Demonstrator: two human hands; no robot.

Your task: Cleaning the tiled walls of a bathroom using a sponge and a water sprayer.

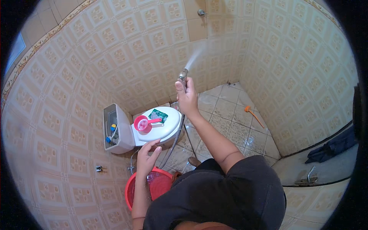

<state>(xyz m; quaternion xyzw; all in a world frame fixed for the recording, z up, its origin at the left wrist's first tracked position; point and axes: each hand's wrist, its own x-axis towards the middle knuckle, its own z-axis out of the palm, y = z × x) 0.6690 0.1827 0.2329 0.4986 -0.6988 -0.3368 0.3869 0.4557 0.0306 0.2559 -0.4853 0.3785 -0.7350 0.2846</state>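
Observation:
My right hand (188, 99) grips a metal handheld sprayer (183, 74), and water sprays from its nozzle towards the tiled wall (161, 43). A grey flexible hose (176, 141) hangs down from the sprayer. With fingers apart and nothing held, my left hand (148, 158) is near the front side of the white toilet lid (169, 129), above a red basin (129, 187). On the closed lid lie a pink dipper (141, 123) with whitish contents and a green packet (162, 114). The dipper's handle reaches over the packet.
The toilet's cistern (125, 138) is uncovered, its fittings visible. An orange-handled brush (254, 115) lies on the wet, dirty floor tiles (218, 123). A wall tap (201, 12) is ahead. Dark cloth (330, 146) hangs over a door at right. A valve (130, 168) stands beside the basin.

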